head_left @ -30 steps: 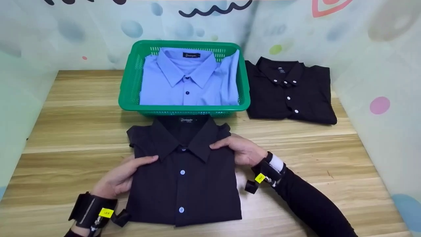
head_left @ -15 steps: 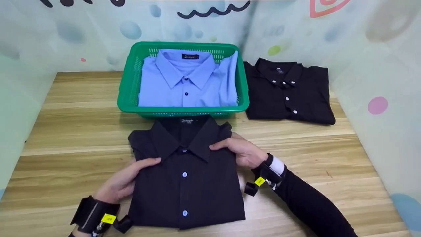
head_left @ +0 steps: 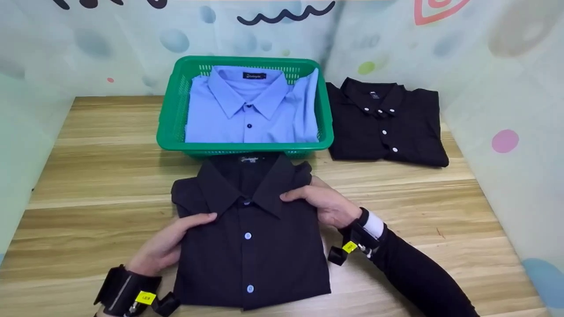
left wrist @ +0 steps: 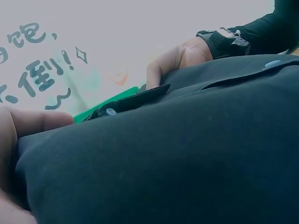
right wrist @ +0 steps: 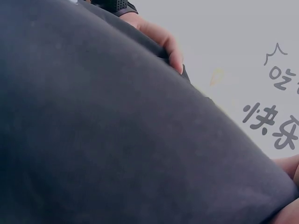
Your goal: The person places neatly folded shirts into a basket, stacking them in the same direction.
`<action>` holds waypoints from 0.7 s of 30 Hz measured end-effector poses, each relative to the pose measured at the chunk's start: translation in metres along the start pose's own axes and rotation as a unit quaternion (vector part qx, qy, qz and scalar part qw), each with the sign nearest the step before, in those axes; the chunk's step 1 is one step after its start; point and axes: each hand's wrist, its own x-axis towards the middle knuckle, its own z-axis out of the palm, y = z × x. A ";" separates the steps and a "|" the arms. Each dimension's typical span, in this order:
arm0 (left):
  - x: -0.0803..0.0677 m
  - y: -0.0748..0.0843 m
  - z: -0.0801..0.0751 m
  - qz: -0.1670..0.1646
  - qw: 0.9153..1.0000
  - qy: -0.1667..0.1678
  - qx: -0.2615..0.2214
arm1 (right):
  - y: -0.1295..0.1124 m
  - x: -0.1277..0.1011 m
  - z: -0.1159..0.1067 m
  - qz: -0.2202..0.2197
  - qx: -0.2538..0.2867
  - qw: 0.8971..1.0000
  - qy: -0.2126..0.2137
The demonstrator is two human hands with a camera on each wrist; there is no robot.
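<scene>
A folded black shirt [head_left: 251, 237] with pale buttons lies collar-away on the wooden table [head_left: 97, 176], just in front of the green basket [head_left: 169, 114]. My left hand [head_left: 169, 244] grips its left edge, thumb on top near the collar point and fingers under the fabric. My right hand [head_left: 324, 202] grips the right edge beside the collar in the same way. In the left wrist view, the black shirt [left wrist: 177, 158] fills the frame, with the right hand [left wrist: 180, 56] at its far side. The right wrist view shows the black shirt [right wrist: 103, 140] and the left hand [right wrist: 159, 39] beyond it.
The green basket holds a folded light blue shirt [head_left: 251, 114]. A second folded black shirt [head_left: 385, 123] lies at the back right of the table. Pale patterned walls [head_left: 493, 88] close in the table on the left, back and right.
Both hands keep their hold. The black shirt and my wrists have shifted slightly toward me, and the shirt's near edge sits a little lower in view.
</scene>
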 end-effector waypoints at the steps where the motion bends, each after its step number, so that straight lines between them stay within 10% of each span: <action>1: 0.000 0.000 0.000 0.001 1.000 0.001 0.003 | 0.000 -0.001 0.000 -0.002 0.000 1.000 0.000; 21: 0.000 0.000 0.002 0.023 1.000 0.012 0.009 | -0.004 -0.009 0.003 -0.005 0.016 1.000 -0.021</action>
